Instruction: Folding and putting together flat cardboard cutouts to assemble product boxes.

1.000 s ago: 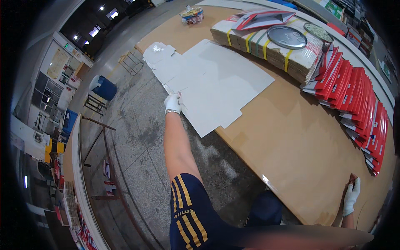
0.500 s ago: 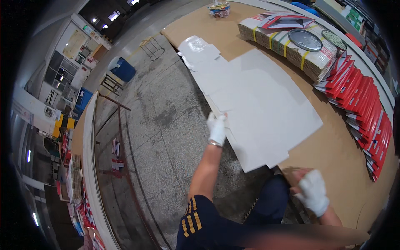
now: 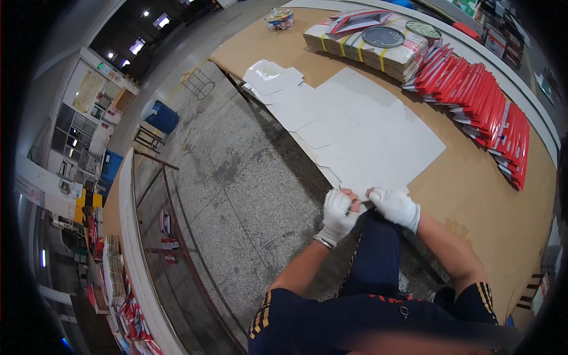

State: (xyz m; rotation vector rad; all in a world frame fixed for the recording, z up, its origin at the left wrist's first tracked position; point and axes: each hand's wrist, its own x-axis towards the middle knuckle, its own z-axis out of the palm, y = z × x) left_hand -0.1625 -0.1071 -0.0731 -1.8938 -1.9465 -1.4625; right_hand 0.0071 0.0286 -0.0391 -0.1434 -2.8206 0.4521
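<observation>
A large white cardboard sheet (image 3: 367, 130) with cut edges and flaps lies flat along the left edge of the table, partly overhanging it. Both my hands wear white gloves with bare fingertips. At the sheet's near end my left hand (image 3: 340, 217) is closed, pinching a flap at the corner. Close beside it, my right hand (image 3: 394, 207) grips the same end, its thumb and fingers pressed together. Between the hands the sheet's edge is tilted, and the fingers hide part of it.
The brown tabletop (image 3: 479, 219) extends to my right. Across it stand a strapped cardboard bundle (image 3: 361, 50) with a round grey lid (image 3: 383, 36) on top, and a long fanned row of red folded cardboard pieces (image 3: 473, 97). A small colourful packet (image 3: 280, 19) sits at the far end.
My left hand has moved from the sheet's left edge toward its near corner. The right hand has come in from the right and taken hold of the near end.
</observation>
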